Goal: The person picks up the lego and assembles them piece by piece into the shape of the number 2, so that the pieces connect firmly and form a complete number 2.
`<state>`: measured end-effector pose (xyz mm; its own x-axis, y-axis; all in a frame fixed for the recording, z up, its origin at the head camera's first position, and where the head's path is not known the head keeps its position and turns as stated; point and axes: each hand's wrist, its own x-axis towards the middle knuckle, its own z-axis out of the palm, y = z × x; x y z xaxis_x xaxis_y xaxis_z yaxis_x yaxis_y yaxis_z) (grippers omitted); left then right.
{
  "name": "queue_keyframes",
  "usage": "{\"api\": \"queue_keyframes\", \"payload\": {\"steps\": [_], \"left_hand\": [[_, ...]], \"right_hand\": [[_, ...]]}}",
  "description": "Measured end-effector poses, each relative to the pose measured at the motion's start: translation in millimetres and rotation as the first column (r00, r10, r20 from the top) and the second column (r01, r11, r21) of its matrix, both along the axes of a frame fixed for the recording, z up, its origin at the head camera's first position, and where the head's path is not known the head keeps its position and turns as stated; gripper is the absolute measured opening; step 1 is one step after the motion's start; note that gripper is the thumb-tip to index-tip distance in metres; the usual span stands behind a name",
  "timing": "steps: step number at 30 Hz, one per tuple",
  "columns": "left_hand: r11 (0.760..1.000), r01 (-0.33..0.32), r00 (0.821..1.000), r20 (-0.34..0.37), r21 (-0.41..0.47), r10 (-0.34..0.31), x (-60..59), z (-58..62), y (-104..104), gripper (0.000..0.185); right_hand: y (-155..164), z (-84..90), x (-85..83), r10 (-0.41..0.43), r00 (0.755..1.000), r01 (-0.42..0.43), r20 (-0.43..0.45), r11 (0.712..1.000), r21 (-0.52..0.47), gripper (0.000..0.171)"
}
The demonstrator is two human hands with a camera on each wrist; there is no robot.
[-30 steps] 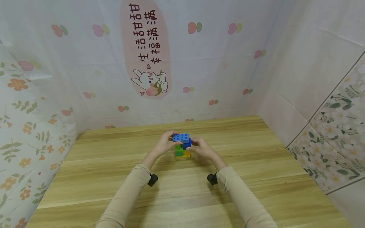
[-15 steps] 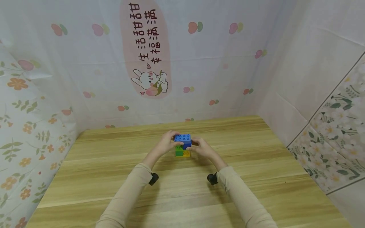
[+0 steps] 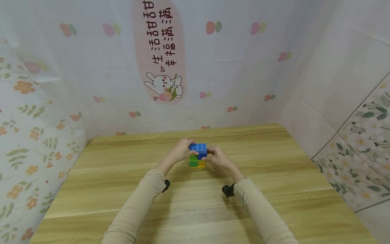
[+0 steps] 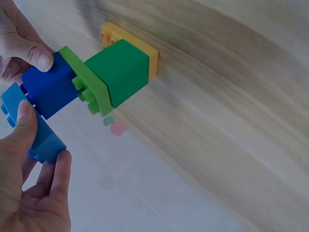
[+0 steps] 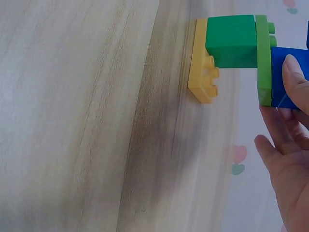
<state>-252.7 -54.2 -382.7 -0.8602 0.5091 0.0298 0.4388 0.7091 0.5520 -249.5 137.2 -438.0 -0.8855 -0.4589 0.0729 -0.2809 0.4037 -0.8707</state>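
A tower of toy building bricks stands on the table. At its foot lies a yellow flat brick [image 5: 197, 63], under a dark green block [image 4: 120, 70]. Above come a light green flat brick [image 4: 89, 79], overhanging one side, and a dark blue block [image 4: 54, 87]. My right hand [image 3: 220, 158] pinches the dark blue block, thumb on its near face. My left hand [image 3: 180, 149] grips a light blue brick [image 4: 47, 140] by its left end, over the dark blue block. Studs show at the seam between these two, so a narrow gap remains there.
The wooden table [image 3: 195, 206] reaches back to a printed cloth [image 3: 237, 78] hung behind it. Floral cloth [image 3: 39, 145] borders the left side, and more patterned cloth [image 3: 359, 145] the right. A black wrist device [image 3: 228, 190] sits at my right cuff.
My left hand has brought the light blue brick slightly right and lined it up over the dark blue block. My right hand keeps its grip. The head view has shifted slightly.
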Motion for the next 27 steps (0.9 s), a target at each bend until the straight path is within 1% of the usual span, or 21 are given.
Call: {"api": "queue_keyframes", "payload": {"steps": [4, 7, 11, 15, 20, 24, 26, 27], "left_hand": [[0.997, 0.011, 0.999, -0.029, -0.075, -0.013, 0.3, 5.9, 4, 0.044], [0.992, 0.016, 0.999, -0.035, -0.125, -0.021, 1.4, 9.0, 6, 0.045], [0.987, 0.017, 0.998, -0.050, -0.158, -0.026, 3.0, 12.3, 7, 0.043], [0.988, 0.009, 0.997, -0.073, -0.152, -0.020, 3.6, 14.0, 7, 0.042], [0.990, 0.019, 0.996, -0.084, -0.137, -0.031, 3.5, 11.7, 7, 0.043], [0.995, 0.001, 0.998, -0.058, -0.102, -0.007, 2.6, 3.8, 4, 0.046], [0.998, -0.022, 0.999, -0.030, -0.050, 0.020, 1.7, -2.3, 1, 0.047], [0.999, -0.035, 0.999, -0.011, -0.007, 0.035, 1.2, -5.3, 0, 0.047]], "right_hand": [[1, 3.2, 1.6, -0.019, 1.000, 0.020, -0.023, 1.000, 0.021, 0.034], [2, 5.0, 2.6, -0.039, 0.998, 0.040, -0.039, 0.998, 0.046, 0.033], [1, 7.5, 3.8, -0.054, 0.998, 0.057, -0.045, 0.995, 0.077, 0.032], [0, 9.3, 4.2, -0.048, 0.997, 0.052, -0.055, 0.996, 0.070, 0.032], [1, 6.8, 3.7, -0.053, 0.997, 0.055, -0.049, 0.998, 0.040, 0.030], [0, 2.0, 2.2, -0.031, 0.998, 0.032, -0.053, 0.999, 0.032, 0.030], [-1, 0.6, 0.5, -0.019, 0.998, 0.021, -0.063, 0.999, 0.031, 0.030], [-2, 0.1, -0.7, -0.010, 0.998, 0.012, -0.067, 0.999, 0.032, 0.030]]}}
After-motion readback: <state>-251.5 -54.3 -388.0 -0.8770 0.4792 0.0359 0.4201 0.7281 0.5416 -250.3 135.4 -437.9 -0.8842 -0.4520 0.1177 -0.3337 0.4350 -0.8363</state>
